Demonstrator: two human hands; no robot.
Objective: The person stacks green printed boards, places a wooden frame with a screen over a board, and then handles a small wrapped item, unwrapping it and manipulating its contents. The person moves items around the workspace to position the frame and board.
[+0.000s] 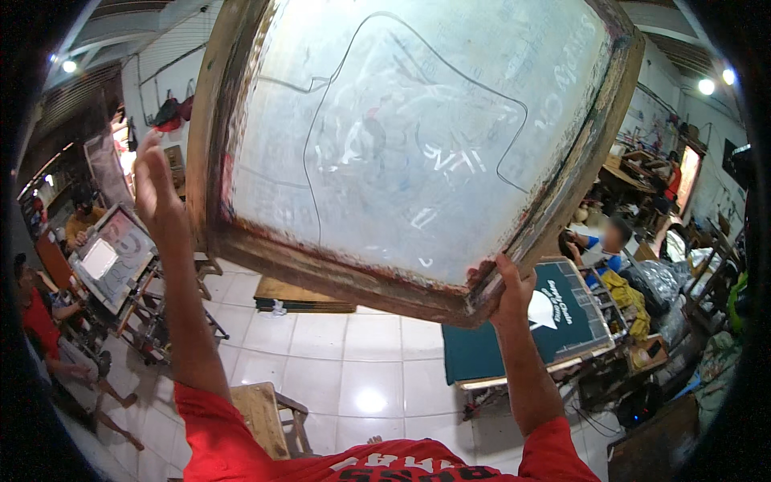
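A large wooden-framed silk screen (pixel 377 161) is raised in front of me, tilted, with pale translucent mesh, faint design marks and a thin dark line curving over it. My right hand (pixel 512 291) grips the frame near its lower right corner, the thumb on the front side. Beside the frame's left edge my left hand (pixel 161 189) is raised with its fingers stretched out and slightly blurred. It seems to hold nothing, and whether its palm touches the wood is hard to see.
Below right, a printing table (pixel 574 345) carries dark green cloth with a white print. A wooden stool (pixel 261 418) stands low near me, and stacked boards (pixel 301 296) lie beyond on the tiled floor (pixel 361 353). People work at both sides; another screen (pixel 116 249) is at left.
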